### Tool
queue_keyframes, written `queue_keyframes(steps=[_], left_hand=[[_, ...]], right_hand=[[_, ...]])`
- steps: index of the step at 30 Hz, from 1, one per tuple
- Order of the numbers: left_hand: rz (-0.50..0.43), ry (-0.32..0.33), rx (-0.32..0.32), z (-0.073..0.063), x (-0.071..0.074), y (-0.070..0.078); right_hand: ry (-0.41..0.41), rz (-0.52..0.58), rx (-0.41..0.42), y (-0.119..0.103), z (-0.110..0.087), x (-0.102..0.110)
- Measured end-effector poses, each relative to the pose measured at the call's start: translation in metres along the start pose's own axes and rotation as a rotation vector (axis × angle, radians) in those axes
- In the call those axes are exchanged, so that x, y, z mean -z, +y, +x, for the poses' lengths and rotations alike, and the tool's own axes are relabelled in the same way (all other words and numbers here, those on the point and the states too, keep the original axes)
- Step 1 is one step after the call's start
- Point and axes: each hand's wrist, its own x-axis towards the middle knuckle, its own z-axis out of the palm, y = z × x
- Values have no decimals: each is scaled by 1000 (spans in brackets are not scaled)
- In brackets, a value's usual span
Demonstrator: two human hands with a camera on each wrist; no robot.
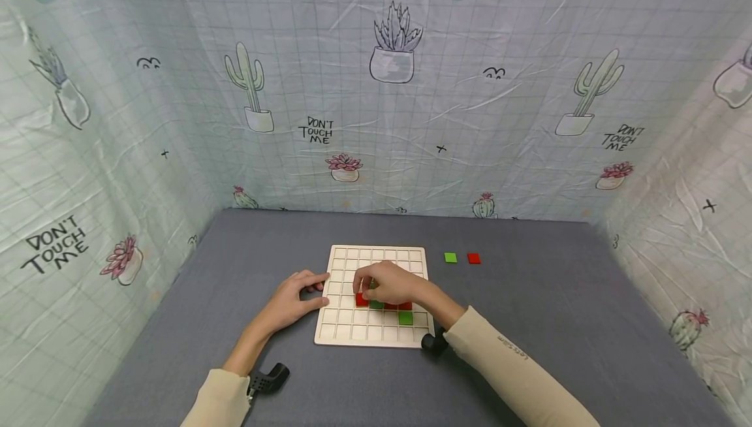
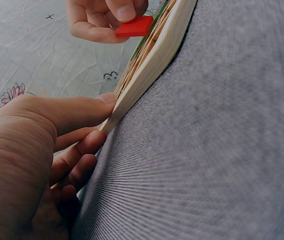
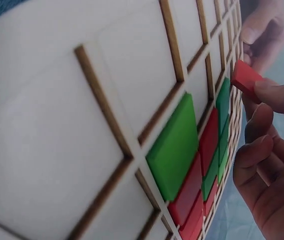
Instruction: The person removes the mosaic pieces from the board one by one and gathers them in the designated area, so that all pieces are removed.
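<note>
Head view showed a pale wooden board (image 1: 341, 332) with lots of little squares, lying flat on the grey bench (image 1: 529, 316). The left hand (image 1: 288, 303) was at the board's left side, with its thumb and pointing finger spread apart and touching the edge. The left wrist view looked from low down and showed the thumb on top of that edge, with other fingers bent beside it. The right hand (image 1: 389, 282) was over the board, and its fingers were pinching a small red tile (image 3: 247, 80). Both wrist views showed that pinch much better than the head view did. The left wrist view showed the red tile held up over the board, close to its squares. A bunch of red and green tiles (image 3: 209, 140) sat in the squares in the right wrist view, but the right hand hid some of them from the head view. Only the head view showed a loose green tile (image 1: 450, 258) and a loose red tile (image 1: 474, 258), side by side but apart, on the bench to the right of the board.
</note>
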Motion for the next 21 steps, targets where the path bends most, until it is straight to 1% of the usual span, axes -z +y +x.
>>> queue_keyframes(steps=[4, 9, 15, 21], left_hand=[[-6, -2, -3, 1, 0, 0], [-5, -3, -7, 1, -1, -2], [-5, 3, -17, 1, -1, -2], [2, 3, -25, 0, 0, -2]], right_hand=[[22, 32, -1, 3, -5, 7], [50, 60, 8, 9, -16, 17], [87, 68, 7, 21, -31, 30], [121, 41, -27, 35, -47, 38]])
